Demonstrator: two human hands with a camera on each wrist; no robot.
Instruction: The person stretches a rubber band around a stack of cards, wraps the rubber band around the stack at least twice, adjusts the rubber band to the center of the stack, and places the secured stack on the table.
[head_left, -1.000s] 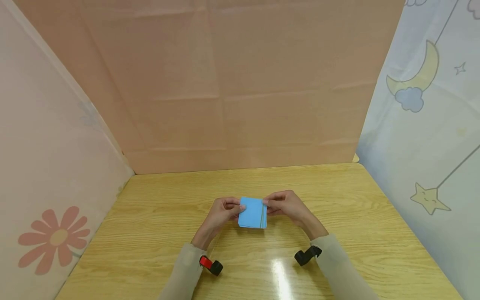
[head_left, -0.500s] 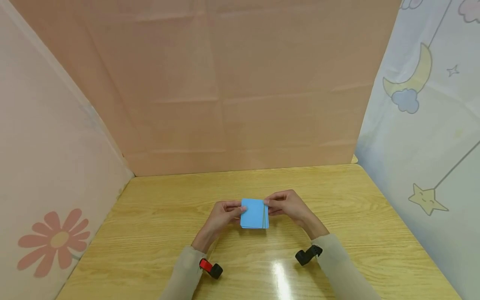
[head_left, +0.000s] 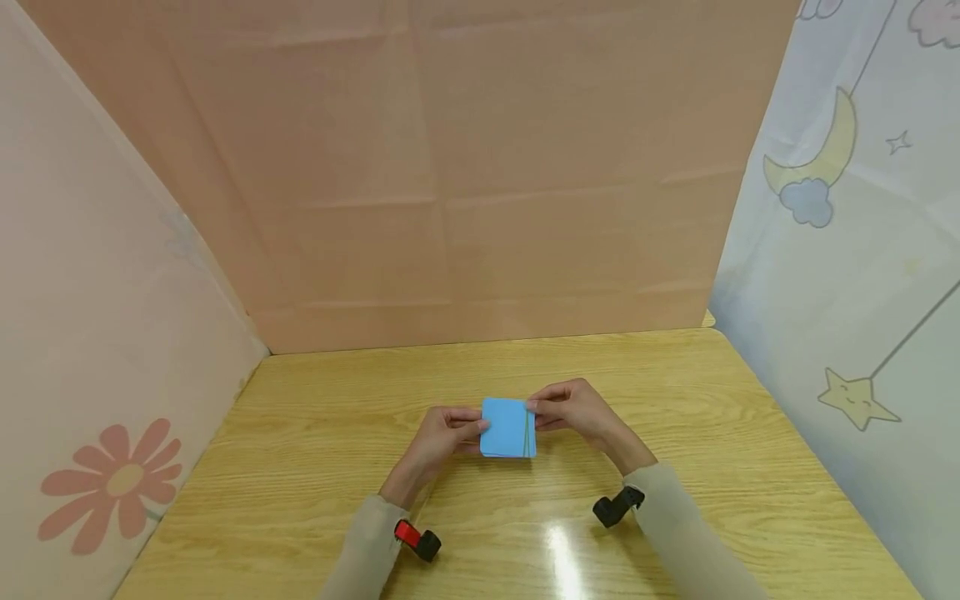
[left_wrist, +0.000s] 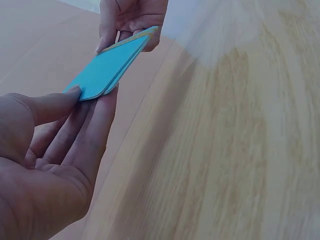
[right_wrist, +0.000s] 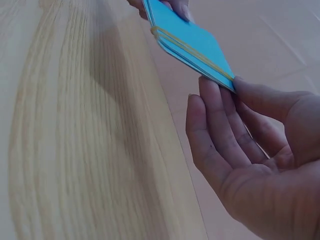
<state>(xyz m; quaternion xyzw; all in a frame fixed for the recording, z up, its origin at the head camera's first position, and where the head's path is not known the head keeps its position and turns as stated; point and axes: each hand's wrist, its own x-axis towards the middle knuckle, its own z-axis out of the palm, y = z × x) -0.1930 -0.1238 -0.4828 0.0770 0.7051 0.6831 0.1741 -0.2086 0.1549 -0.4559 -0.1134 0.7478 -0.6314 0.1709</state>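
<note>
Between both hands, above the table, is a small stack of light blue square cards (head_left: 502,429) with rounded corners. A yellowish rubber band (right_wrist: 192,50) is looped around the stack near its right edge. My left hand (head_left: 438,437) pinches the left edge, thumb on top and fingers underneath, as the left wrist view shows. At the right edge my right hand (head_left: 577,410) pinches the stack near the band, its thumb (right_wrist: 265,100) on the upper face. In the wrist views the cards look slightly fanned at the edge. The underside of the stack is hidden in the head view.
A wood-grain table (head_left: 300,467) lies below the hands. Behind it hangs a plain peach-coloured cloth (head_left: 465,208). Patterned cloths stand at both sides, one with a flower (head_left: 112,483), the other with a moon (head_left: 821,154) and a star.
Both hands keep their hold on the card stack. The left thumb has slid slightly outward toward the stack's left edge. Otherwise little differs, apart from a slight shift of the head view.
</note>
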